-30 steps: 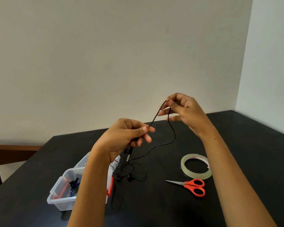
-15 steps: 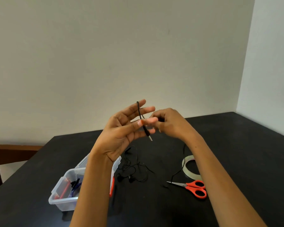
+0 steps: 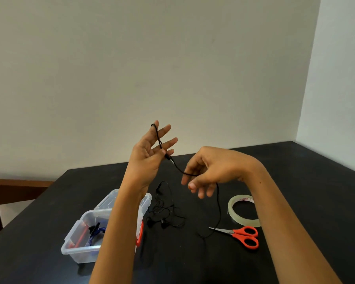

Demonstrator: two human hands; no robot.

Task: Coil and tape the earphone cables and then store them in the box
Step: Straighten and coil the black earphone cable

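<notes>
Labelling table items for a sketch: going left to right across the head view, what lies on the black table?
Clear plastic box → tangled black earphones → orange-handled scissors. The clear tape roll overlaps the scissors' span, so it is left out.

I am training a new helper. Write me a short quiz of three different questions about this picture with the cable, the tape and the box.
1. True or false: the tape roll lies inside the box.
2. Which hand has the black cable looped over its spread fingers?
A. left hand
B. right hand
3. Fill in: the scissors have ___ handles.

Key
1. False. It lies flat on the table, behind the scissors.
2. A. The cable runs from those fingers to the right hand, then hangs down to the table.
3. Red.
</notes>
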